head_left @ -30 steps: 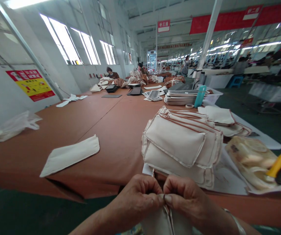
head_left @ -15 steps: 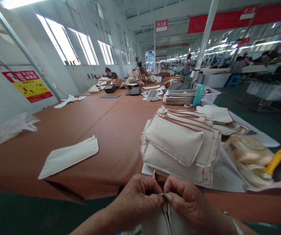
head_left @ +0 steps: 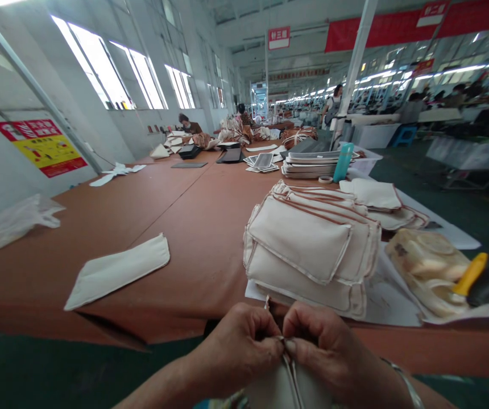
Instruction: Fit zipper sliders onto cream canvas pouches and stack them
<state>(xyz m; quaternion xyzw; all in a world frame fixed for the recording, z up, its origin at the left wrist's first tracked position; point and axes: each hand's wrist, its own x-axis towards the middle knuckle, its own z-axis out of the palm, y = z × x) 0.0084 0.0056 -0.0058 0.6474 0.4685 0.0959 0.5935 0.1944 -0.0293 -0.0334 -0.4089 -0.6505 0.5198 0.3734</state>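
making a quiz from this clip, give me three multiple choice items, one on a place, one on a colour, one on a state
1. Where is the lone flat fabric piece relative to the pouch stack?
A. left of it
B. on it
C. behind it

2. What colour is the bottle?
A. red
B. teal
C. black

3. What are the left hand and right hand doing?
A. resting open
B. pinching the cream fabric piece together
C. holding scissors

Answers: 1 A, it lies alone, leftward on the brown table; 2 B, plainly teal; 3 B, fingertips meet on its edge.
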